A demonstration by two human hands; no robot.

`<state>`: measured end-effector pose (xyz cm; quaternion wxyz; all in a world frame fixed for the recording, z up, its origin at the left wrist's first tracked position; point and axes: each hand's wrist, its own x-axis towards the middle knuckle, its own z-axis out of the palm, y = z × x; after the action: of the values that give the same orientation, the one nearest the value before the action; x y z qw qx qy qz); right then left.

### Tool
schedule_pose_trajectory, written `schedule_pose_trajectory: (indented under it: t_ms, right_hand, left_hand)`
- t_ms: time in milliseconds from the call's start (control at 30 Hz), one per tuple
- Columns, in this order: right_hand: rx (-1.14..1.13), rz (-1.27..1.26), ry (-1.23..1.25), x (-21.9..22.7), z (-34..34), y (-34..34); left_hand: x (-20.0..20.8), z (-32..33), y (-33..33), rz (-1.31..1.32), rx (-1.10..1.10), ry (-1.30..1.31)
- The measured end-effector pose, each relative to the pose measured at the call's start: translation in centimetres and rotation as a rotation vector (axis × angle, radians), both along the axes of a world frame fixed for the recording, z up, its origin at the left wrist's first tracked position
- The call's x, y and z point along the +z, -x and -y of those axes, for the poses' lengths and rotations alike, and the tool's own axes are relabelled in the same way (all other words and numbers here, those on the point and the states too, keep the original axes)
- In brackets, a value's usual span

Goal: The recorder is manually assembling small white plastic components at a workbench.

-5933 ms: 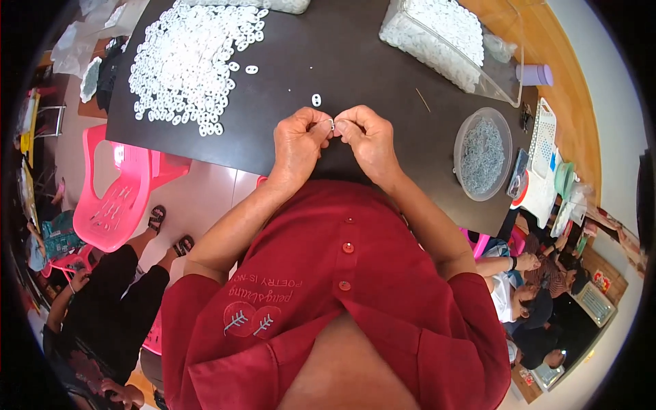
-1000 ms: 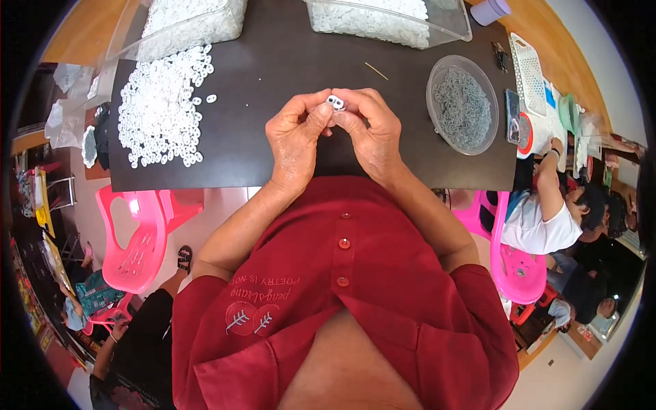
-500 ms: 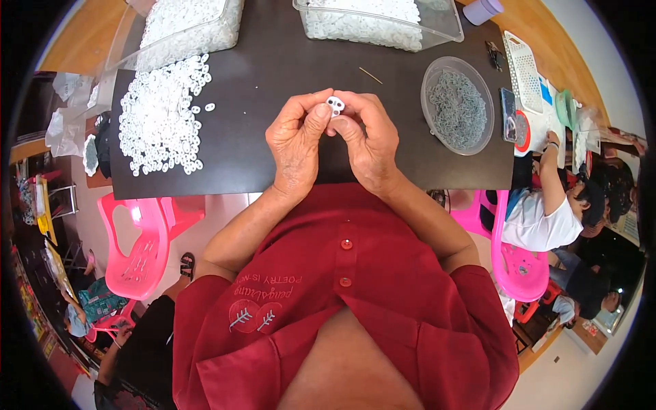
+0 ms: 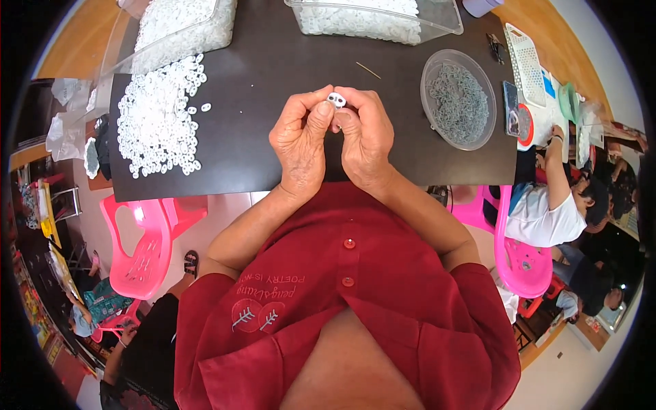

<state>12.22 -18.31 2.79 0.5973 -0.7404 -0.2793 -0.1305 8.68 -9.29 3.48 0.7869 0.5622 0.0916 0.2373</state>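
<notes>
Over the dark table, my left hand (image 4: pixel 301 147) and my right hand (image 4: pixel 367 140) meet fingertip to fingertip. Pinched between them is a small white oval plastic piece with two dark holes (image 4: pixel 336 100). Both thumbs press at its near side, and the index fingers curl around behind it. Whatever else the fingertips cover is hidden. A spread pile of similar white two-holed pieces (image 4: pixel 156 119) lies on the left of the table, with one loose piece (image 4: pixel 206 107) beside it. To the right of my hands stands a round clear bowl (image 4: pixel 426 102) full of tangled grey small parts.
Clear plastic bins of white pieces stand at the far left (image 4: pixel 229 31) and far middle (image 4: pixel 444 34). A thin stick (image 4: pixel 369 70) lies beyond my hands. A phone (image 4: pixel 510 109) and white basket (image 4: pixel 525 65) are at right. Pink chairs (image 4: pixel 140 263) flank me; a person in white (image 4: pixel 547 212) sits right.
My right thumb has shifted up against the white piece, and its lower part is now more covered. The view has shifted slightly; both hands stay together in the same pinch.
</notes>
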Motion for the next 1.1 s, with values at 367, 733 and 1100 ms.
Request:
schedule_pose_trajectory:
  t_ms: [367, 733, 1100]
  right_hand:
    - [-0.084, 0.151, 0.047, -0.4, 0.0, -1.0]
    - [-0.152, 0.248, 0.048, -0.3, -0.4, -3.0]
    - [-0.228, 0.099, 0.101, -1.3, 1.0, -4.9]
  left_hand:
    - [-0.8, 0.4, -0.7, -0.015, 0.024, -0.095]
    - [0.1, 1.4, -2.3, -0.091, 0.121, -0.283]
    - [-1.0, 2.3, -5.4, -0.194, 0.004, -0.29]
